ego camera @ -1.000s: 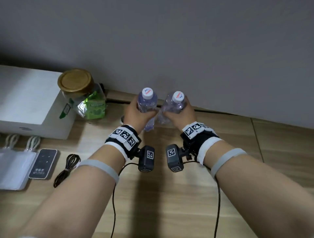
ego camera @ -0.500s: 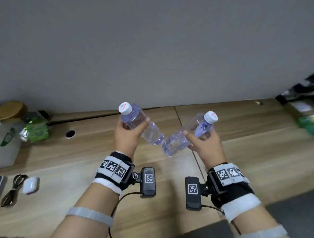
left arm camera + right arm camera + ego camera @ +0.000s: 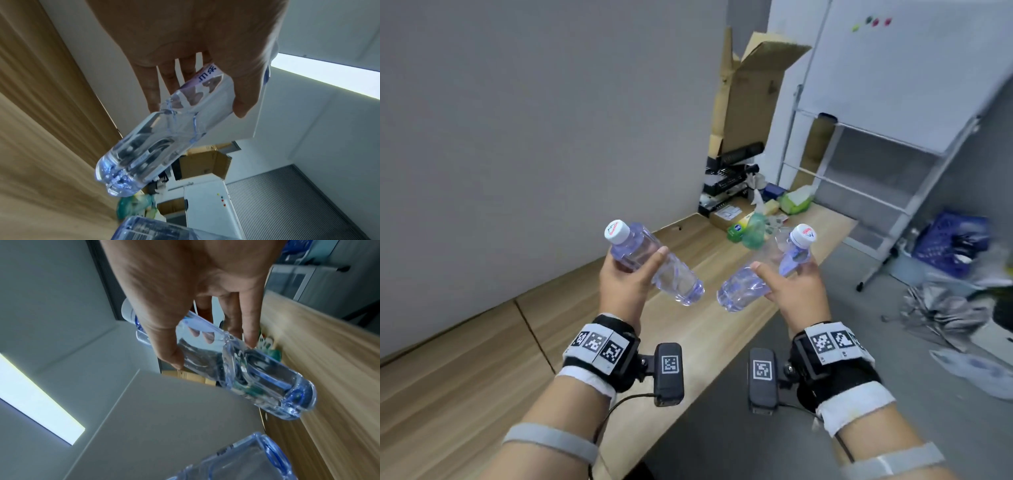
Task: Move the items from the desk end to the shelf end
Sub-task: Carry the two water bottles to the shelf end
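I carry two clear water bottles with white caps above the long wooden desk point(image 3: 482, 377). My left hand point(image 3: 625, 274) grips the left bottle point(image 3: 671, 274) near its neck, cap tilted up and left. My right hand point(image 3: 791, 287) grips the right bottle point(image 3: 739, 287) near its neck, cap up and right. Their bases point toward each other with a small gap between. The left wrist view shows the left bottle point(image 3: 156, 146) held between thumb and fingers. The right wrist view shows the right bottle point(image 3: 246, 369) held the same way.
At the desk's far end lie a green bottle point(image 3: 755, 229), green packets point(image 3: 796, 202), a flat carton point(image 3: 729, 216) and black equipment point(image 3: 726, 178) under an open cardboard box point(image 3: 750, 92). A whiteboard on a metal stand point(image 3: 876, 102) is at right. Bags and clutter point(image 3: 945, 274) cover the floor.
The view has swung right along the desk, and the jar and white box are out of sight. Both bottles, lifted from the desk, have travelled with my hands toward the far end.
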### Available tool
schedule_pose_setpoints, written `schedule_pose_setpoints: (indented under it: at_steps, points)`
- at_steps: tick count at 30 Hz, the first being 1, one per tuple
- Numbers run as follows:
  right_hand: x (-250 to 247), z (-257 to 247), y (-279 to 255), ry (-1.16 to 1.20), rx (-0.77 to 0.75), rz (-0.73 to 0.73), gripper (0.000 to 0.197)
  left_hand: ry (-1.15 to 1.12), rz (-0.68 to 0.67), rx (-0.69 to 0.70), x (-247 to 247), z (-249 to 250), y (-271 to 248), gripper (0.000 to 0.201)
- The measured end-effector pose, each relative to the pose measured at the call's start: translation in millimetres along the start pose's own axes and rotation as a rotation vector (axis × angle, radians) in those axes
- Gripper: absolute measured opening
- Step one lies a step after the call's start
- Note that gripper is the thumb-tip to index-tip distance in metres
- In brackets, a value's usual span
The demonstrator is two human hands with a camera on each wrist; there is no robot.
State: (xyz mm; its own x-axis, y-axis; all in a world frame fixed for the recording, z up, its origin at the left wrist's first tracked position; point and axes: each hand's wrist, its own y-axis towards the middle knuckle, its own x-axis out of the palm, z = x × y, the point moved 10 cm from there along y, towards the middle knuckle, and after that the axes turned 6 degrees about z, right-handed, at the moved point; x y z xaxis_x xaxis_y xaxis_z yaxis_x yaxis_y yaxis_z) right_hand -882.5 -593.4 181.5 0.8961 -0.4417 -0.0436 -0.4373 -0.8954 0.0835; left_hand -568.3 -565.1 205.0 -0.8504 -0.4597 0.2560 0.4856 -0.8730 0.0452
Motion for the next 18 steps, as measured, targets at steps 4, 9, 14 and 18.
schedule_pose_setpoints:
  at_steps: [4, 9, 14, 18]
  points:
    - [-64, 6, 59, 0.067, 0.023, 0.107, 0.058, 0.028, -0.11, -0.031, 87, -18, 10, 0.035]
    - [-114, 21, 143, 0.011, 0.008, 0.168, 0.052, 0.062, -0.191, -0.059, 185, -69, 41, 0.04]
    - [-131, 43, 245, -0.116, -0.001, 0.158, 0.05, 0.04, -0.253, -0.102, 291, -134, 85, 0.038]
    - [-135, 56, 327, -0.259, 0.047, 0.106, 0.054, 0.048, -0.268, -0.147, 375, -177, 116, 0.04]
